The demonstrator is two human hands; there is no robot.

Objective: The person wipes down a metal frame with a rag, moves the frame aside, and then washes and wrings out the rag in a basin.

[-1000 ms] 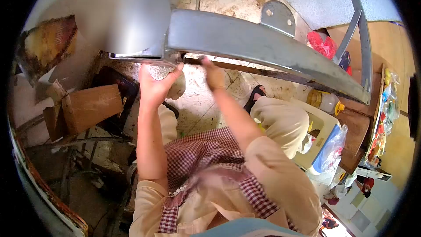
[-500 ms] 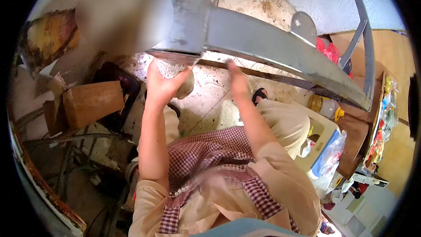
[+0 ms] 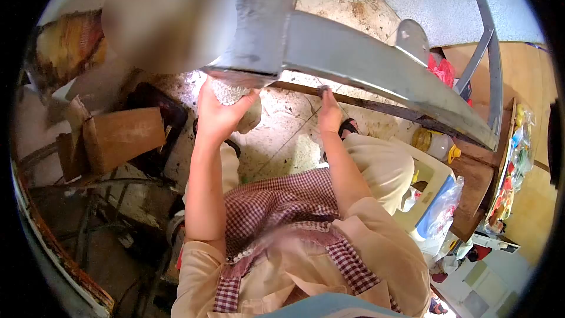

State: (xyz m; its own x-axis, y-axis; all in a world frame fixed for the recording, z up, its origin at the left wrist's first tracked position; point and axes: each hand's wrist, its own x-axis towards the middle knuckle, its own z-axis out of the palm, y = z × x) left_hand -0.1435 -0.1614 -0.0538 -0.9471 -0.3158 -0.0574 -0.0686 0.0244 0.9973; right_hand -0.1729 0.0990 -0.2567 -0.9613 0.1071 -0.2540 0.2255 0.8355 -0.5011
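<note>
A whitish, rough-textured lump point(image 3: 231, 92) lies in my left hand point(image 3: 219, 115), directly under the lower end of a grey metal housing point(image 3: 253, 29). The thumb stretches across its right side, and the far fingers are hidden behind it and the metal. To the right, my right hand point(image 3: 330, 115) is closed in a pinch below a long grey metal beam point(image 3: 365, 53). A small dark piece point(image 3: 323, 89) shows at its fingertips, too small to name.
A brown cardboard box point(image 3: 126, 138) stands at left amid dark clutter. On the right are a plastic bottle with a yellow cap point(image 3: 436, 143), a cream stool point(image 3: 432, 185) and a wooden shelf point(image 3: 474, 191). A dark bar point(image 3: 382, 105) runs beneath the beam.
My right hand, blurred before, is now steadier and slightly further right and lower. My left hand keeps its hold on the lump. The metal housing sits slightly further right in view.
</note>
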